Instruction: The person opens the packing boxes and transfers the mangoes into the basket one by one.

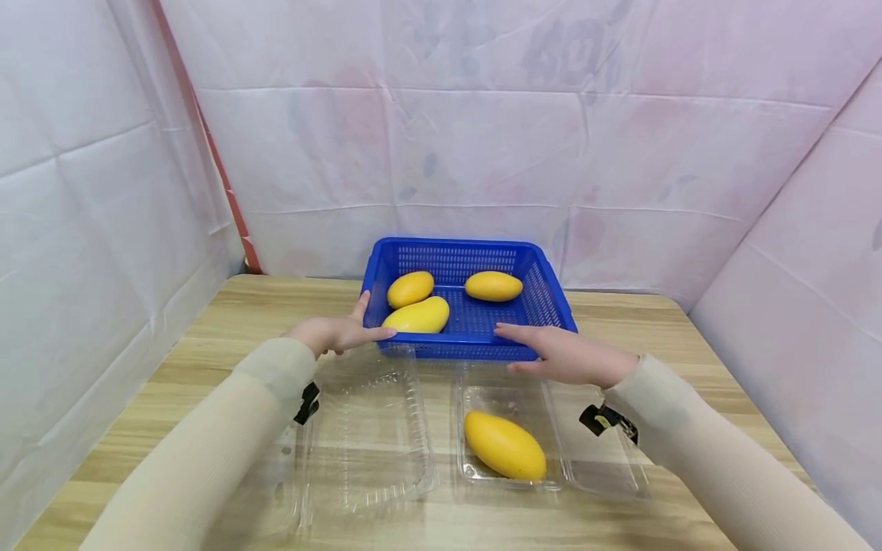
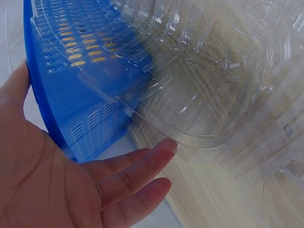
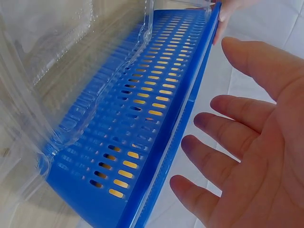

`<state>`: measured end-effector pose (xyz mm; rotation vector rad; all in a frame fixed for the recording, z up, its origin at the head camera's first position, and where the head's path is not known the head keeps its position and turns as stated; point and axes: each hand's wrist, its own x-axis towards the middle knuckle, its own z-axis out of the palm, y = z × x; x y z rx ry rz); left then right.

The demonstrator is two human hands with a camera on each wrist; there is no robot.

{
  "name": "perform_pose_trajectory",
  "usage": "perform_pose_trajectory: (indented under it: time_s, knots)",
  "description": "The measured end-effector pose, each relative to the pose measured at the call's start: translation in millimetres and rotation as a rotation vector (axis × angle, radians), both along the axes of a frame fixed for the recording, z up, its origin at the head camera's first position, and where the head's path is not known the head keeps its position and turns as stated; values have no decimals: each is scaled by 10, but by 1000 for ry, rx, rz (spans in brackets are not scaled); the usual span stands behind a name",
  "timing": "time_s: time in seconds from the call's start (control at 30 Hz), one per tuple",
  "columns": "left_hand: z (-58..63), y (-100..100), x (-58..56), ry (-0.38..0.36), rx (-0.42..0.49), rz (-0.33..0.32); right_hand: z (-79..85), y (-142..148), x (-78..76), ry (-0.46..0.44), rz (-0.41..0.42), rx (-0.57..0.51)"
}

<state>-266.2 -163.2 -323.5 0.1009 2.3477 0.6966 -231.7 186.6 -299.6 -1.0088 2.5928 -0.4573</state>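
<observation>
A blue plastic basket (image 1: 468, 350) stands at the back of the table with 3 yellow mangoes inside, one of them a mango (image 1: 493, 286) at the right. My left hand (image 1: 338, 332) is at the basket's near left corner, thumb and a finger spread against its rim. In the left wrist view, the other fingers (image 2: 135, 183) extend loosely below the clear plastic. Over the front rim, toward the right, my right hand (image 1: 572, 354) is held with fingers extended and nothing gripped. The right wrist view shows its fingers (image 3: 232, 137) spread beside the basket rim.
In front of the basket lie two clear plastic clamshell boxes with lids open. The left box (image 1: 375, 436) holds nothing visible; the right box (image 1: 492, 398) contains a mango (image 1: 506, 446). White sheeting (image 1: 482, 153) surrounds the wooden table (image 1: 620, 306) at the back and sides.
</observation>
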Motion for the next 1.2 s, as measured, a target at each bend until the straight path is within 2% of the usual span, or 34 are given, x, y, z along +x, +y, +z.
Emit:
perform_pose_trajectory:
  time_s: [0.23, 0.47, 0.63, 0.77, 1.03, 1.2]
  knots:
    - [3, -4, 5, 6, 11, 4, -27, 4, 78, -17, 1, -24]
    - [14, -5, 17, 13, 1, 6, -41, -7, 170, 13, 47, -50]
    - [6, -4, 24, 6, 36, 20, -75, -23, 223, 3, 64, -46]
    - [2, -15, 27, 6, 15, 20, -100, -53, 250, 1, 91, -45]
    - [4, -25, 62, 15, -9, 7, -137, -88, 304, -63, 117, -35]
    - [-4, -6, 44, 36, -16, -8, -156, -85, 340, -74, 131, -29]
